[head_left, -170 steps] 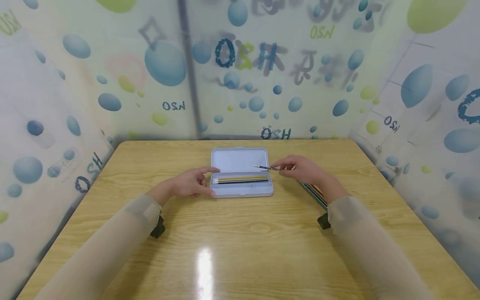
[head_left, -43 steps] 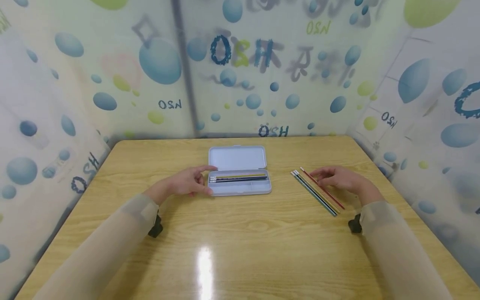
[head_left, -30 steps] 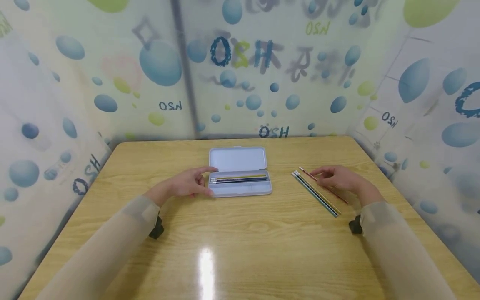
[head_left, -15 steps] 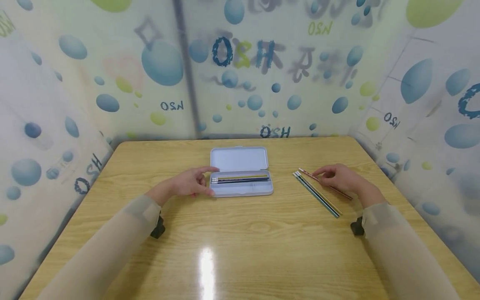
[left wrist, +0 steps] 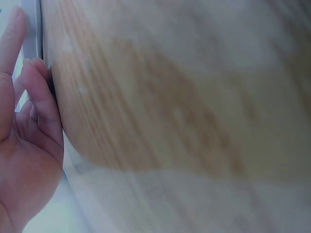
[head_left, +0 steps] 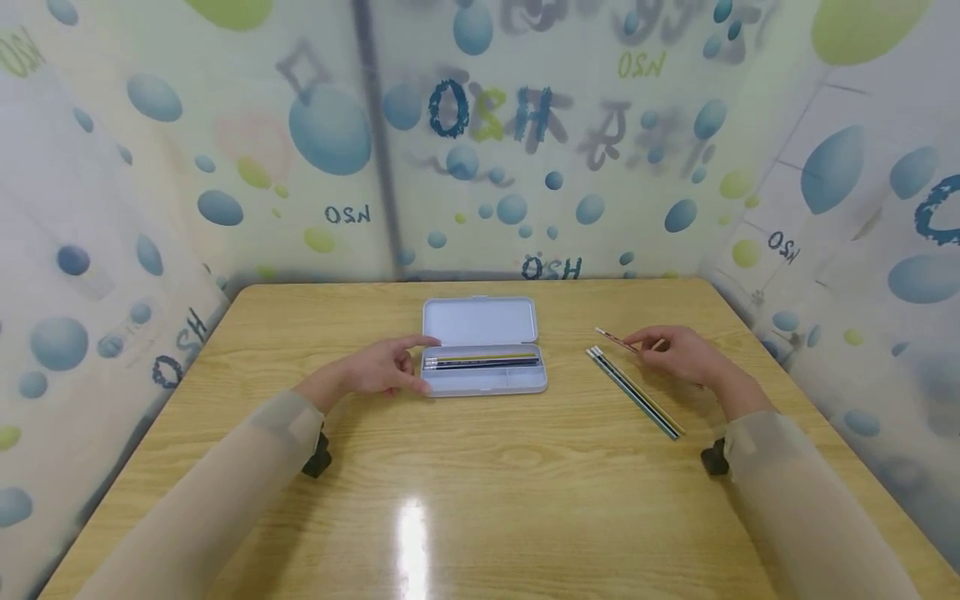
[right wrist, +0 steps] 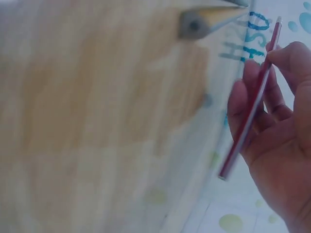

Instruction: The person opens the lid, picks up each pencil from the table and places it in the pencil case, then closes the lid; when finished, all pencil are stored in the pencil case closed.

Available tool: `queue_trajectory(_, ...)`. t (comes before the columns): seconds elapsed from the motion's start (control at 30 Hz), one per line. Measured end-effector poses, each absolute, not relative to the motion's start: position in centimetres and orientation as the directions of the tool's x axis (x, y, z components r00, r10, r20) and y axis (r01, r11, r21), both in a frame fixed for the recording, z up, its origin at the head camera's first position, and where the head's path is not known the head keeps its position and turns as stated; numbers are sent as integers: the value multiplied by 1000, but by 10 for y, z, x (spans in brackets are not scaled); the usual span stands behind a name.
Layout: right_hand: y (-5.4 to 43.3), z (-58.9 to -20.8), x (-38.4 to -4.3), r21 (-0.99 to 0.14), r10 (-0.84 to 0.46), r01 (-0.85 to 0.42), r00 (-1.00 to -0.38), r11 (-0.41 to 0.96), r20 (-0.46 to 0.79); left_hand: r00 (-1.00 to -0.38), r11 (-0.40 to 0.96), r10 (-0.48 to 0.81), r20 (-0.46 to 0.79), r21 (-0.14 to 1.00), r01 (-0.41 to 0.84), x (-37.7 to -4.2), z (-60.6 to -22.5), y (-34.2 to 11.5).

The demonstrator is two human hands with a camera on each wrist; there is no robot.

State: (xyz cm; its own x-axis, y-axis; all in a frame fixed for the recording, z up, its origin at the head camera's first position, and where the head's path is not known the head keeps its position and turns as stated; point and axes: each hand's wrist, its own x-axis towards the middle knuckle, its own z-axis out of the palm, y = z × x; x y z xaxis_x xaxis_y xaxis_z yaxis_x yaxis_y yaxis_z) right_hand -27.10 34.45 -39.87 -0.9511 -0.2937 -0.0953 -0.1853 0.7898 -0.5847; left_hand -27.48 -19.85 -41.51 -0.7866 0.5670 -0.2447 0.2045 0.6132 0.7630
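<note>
My left hand point(head_left: 378, 367) holds the left end of a pale blue pencil case point(head_left: 480, 319), forefinger at the hinge side, thumb at the front corner. The lid is tipped back. Yellow and dark pencils point(head_left: 483, 361) lie side by side in the rear compartment, white-tipped ends to the left. Between thumb and fingers, my right hand point(head_left: 678, 354) pinches a red pencil point(right wrist: 255, 102); in the head view its white-tipped end points up-left and the hand covers its middle. Beside that hand, a small bundle of green, dark and yellow pencils point(head_left: 637, 396) lies slantwise on the table.
The case stands on a wood-grain table point(head_left: 480, 500) near its back edge. A front compartment point(head_left: 465, 382) of the case, with a small divider, shows no pencils. Patterned curtains point(head_left: 480, 208) close in the back and both sides.
A dark pencil, earlier in my right hand over the case, now lies inside it. The right hand has since moved right and drawn the red pencil off the bundle. My left hand stays put.
</note>
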Motion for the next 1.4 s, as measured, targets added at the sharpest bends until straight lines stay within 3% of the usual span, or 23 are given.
queue_trajectory(0.4,302,-385,-279,-618,-422,-310,-906,723,-39,-787,613,569,-239,761,212,-274,-415,-199)
queue_trajectory(1.1,200,-367,-288,-629,-570,-424,-821,652,-37,-797,608,549,-251,774,175,-273,-413,-198)
queue_trajectory(1.4,164,-375,-297,-675,-598,-413,-799,611,-53,-795,620,547,-263,766,173,-276,-418,-199)
